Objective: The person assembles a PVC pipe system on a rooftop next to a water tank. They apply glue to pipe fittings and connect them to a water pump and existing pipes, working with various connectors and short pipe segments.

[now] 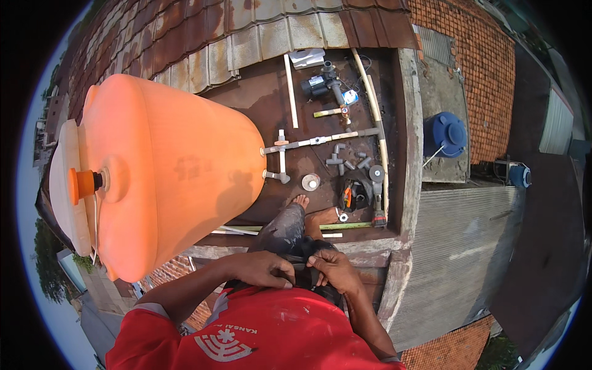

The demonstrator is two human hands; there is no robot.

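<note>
Both hands are at my waist, over the dark trousers (275,236) and below the hem of my red shirt (290,314). My left hand (264,269) has its fingers bent inward against the dark cloth there; whatever they grip is hidden. Close beside it, my right hand (336,269) is closed in a pinch at the front of the waist. What lies between its fingertips is too small and dark to make out. My bare feet are on the brown floor beyond, near a round white-topped container (311,182).
A large orange water tank (179,166) fills the left, joined to a pipe run (320,140). Grey pipe fittings (338,159), a black tool bag (356,190), an angle grinder (377,194) and a water pump (319,85) lie ahead. A low wall (409,148) edges the right.
</note>
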